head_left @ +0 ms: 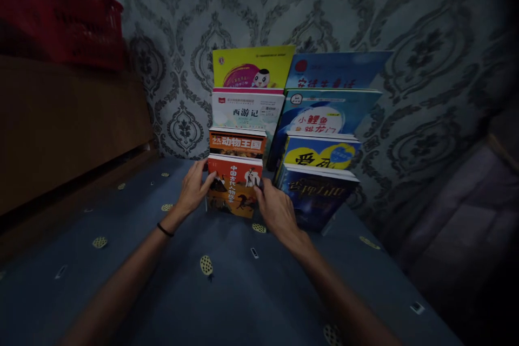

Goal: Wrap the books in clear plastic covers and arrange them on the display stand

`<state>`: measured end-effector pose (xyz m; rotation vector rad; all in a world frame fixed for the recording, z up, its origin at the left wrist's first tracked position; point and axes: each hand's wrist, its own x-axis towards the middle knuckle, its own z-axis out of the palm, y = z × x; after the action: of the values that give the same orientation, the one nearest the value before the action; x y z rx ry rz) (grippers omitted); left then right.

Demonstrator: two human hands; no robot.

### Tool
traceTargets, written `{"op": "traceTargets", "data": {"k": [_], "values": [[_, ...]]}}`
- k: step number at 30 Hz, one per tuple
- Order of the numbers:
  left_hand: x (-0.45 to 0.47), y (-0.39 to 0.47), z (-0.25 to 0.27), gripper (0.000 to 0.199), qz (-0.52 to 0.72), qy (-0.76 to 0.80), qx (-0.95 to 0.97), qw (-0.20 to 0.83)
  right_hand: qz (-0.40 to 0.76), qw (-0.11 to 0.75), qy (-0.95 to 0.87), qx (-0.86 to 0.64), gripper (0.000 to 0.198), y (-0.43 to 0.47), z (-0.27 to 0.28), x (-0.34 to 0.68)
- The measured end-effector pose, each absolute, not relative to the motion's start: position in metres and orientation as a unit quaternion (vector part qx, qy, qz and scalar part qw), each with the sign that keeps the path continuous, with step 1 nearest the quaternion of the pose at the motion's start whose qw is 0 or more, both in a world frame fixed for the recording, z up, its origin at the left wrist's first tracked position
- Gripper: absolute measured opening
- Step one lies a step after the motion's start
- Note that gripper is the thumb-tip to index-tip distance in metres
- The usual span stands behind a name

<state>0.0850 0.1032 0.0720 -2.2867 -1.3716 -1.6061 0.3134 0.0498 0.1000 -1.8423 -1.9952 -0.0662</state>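
Note:
A small red-orange book (233,189) stands upright at the front of the left row of books. My left hand (193,186) grips its left edge, with the thumb on the front cover and the fingers round the side. At the right edge, my right hand (278,205) holds the same book, thumb on the cover. Directly behind it are an orange-and-black book (237,143), a taller white book (245,108) and a yellow book (253,67). Fingertips behind the book are hidden.
To the right, a second row holds a dark blue book (318,194), a yellow-and-blue book (322,154) and taller blue books (336,111). Patterned wallpaper (182,92) rises behind. A wooden cabinet (68,135) with a red basket (81,21) stands left; pineapple-print cloth (170,292) covers the surface.

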Motion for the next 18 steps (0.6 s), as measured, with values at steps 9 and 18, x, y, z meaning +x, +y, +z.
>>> {"op": "traceTargets", "data": {"k": [9,18], "values": [[0.087,0.115,0.064,0.034,-0.566,-0.42,-0.709,-0.016,-0.005,0.323,-0.737,-0.594,0.018,0.067,0.084,0.321],[0.09,0.111,0.069,0.04,-0.567,-0.434,-0.7,-0.021,0.006,0.36,-0.746,-0.56,0.021,0.075,0.076,0.328]]}}
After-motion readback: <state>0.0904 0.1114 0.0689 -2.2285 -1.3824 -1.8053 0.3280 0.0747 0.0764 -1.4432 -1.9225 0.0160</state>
